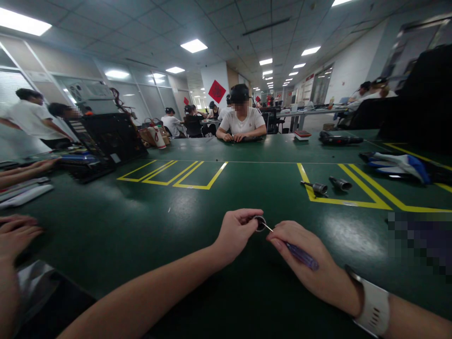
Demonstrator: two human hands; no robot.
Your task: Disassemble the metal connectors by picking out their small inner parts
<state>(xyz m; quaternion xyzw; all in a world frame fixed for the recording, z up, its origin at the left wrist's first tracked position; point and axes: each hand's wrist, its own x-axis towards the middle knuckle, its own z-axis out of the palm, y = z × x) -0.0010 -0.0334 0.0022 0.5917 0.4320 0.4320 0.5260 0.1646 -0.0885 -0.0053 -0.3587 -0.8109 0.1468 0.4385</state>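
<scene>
My left hand pinches a small round metal cup-like part between thumb and fingers, its open end turned toward my right side. In my right hand is a screwdriver with a clear purple handle. Its thin shaft reaches into the mouth of the metal part; where the tip touches inside is hidden. Both hands are just above the green table. Beyond them, to the right, lie two metal socket-like parts with shafts, one socket part across a yellow line and another socket part beside it.
Yellow tape outlines mark the green table. A blue and white tool and a black tool lie at right. Someone's hands rest at far left, near a black device. A person sits opposite.
</scene>
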